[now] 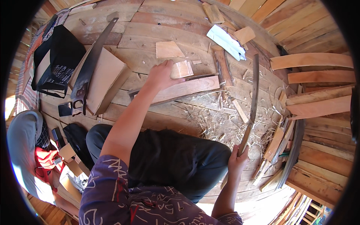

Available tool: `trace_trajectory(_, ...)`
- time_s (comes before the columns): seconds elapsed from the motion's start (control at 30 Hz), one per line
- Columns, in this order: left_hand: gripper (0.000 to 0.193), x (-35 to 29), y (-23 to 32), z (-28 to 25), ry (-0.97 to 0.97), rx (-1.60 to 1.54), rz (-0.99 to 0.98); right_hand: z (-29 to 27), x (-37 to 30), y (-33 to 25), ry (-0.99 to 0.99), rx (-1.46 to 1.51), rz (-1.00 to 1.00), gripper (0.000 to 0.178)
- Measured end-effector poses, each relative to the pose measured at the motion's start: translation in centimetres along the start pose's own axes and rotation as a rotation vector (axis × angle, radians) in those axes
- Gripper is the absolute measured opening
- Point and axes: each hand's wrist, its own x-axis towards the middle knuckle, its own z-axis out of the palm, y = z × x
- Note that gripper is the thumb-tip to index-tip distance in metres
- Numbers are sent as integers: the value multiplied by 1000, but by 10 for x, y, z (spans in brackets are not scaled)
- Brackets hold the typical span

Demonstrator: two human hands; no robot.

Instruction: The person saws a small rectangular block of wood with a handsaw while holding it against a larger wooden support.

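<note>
My left hand (pixel 162 76) grips a small, pale wooden block (pixel 182 69), thumb along its near side and fingers at its left end. The block rests over a longer wooden board (pixel 187 89) lying on the floor. Just beyond it lies a flat, tapered wood offcut (pixel 168 49). Beside my right knee, my right hand (pixel 237 159) is closed round the wooden handle of a long-bladed knife (pixel 255 90). Its narrow dark blade points away from me, well to the right of the block. The handle's lower end passes behind my hand.
A handsaw (pixel 92 67) leans over a cardboard box (pixel 108 80) at the left, near a black bag (pixel 58 62) and a phone (pixel 65 109). Wood shavings (pixel 213 120) cover the floor ahead. Wood strips (pixel 275 144) lie right; another person's leg (pixel 24 138) is at the left.
</note>
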Motion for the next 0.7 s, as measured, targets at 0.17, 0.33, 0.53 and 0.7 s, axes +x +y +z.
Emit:
trace_trajectory(0.17,67,-40,1,-45,228,-14,116,-1,-20,-3,-12,-64,-36,14)
trace_trajectory(0.33,66,-75,25,-88,225,-175,146,3,-33,-5,38,-226,-91,18)
trace_trajectory(0.53,72,-90,24,-82,305,-474,177,23,-34,-5,114,-355,-193,23)
trace_trajectory(0.7,77,-96,31,-88,442,-418,262,28,-32,3,132,-366,-160,23)
